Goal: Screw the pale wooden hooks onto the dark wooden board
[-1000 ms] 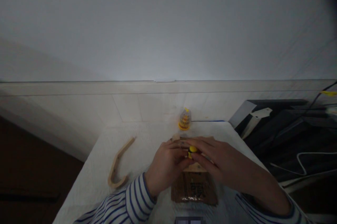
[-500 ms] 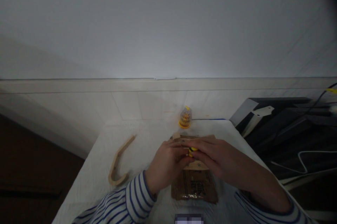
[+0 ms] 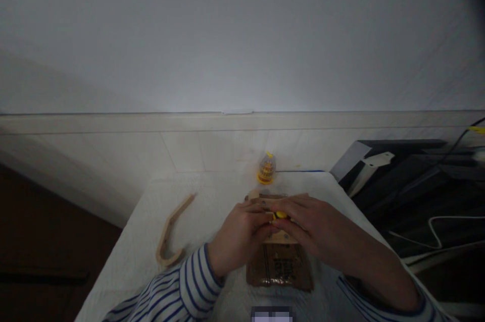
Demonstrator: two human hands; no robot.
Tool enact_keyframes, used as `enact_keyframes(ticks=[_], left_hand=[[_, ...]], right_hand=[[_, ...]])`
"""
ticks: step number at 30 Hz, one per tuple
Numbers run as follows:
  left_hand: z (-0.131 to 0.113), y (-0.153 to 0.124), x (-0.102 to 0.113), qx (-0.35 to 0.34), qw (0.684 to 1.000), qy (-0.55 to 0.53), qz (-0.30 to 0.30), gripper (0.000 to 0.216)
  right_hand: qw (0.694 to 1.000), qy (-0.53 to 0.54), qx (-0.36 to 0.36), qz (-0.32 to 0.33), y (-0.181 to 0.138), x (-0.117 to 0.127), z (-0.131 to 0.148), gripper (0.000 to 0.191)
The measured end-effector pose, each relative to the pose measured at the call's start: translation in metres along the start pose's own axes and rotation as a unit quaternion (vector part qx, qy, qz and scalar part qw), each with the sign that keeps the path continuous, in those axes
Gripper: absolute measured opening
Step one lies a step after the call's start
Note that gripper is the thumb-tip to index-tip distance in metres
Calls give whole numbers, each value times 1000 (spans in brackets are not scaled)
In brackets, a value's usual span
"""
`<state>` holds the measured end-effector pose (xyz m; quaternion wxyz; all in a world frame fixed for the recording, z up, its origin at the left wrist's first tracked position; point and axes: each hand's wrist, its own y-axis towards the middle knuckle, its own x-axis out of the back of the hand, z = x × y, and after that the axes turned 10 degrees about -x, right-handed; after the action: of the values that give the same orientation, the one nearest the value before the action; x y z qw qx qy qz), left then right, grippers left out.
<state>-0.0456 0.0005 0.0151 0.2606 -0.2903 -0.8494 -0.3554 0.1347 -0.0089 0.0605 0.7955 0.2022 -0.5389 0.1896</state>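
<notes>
My left hand and my right hand meet over a flat brown wooden piece on a small white table. Between the fingertips of both hands sits a small yellow-topped tool, mostly hidden by the fingers. Both hands are closed in a pinch around it. My sleeves are white with blue stripes.
A curved, J-shaped wooden strip lies on the table's left part. A small clear dome on a yellow base stands at the far edge. Dark equipment with a white cable fills the right side. A pale wall rises behind.
Both hands stay joined over the wooden piece. The yellow top was plainly exposed a second ago and is now more covered by the fingers; the hands shifted only slightly.
</notes>
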Motion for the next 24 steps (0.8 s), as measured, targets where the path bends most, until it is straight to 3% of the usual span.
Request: enact_keyframes(ticks=[9,15,24], left_hand=[[-5,1,2,13,1000,27,-1,15],[-1,-1,-5,38,996,67,-40,10],[1,-1,-5,37,997,56,-48,5]], right_hand=[[1000,-5,-10,8,0,3,5,16],[1000,29,-5,12,2,3,1,26],[998,49,38,25,-1,6,-3,38]])
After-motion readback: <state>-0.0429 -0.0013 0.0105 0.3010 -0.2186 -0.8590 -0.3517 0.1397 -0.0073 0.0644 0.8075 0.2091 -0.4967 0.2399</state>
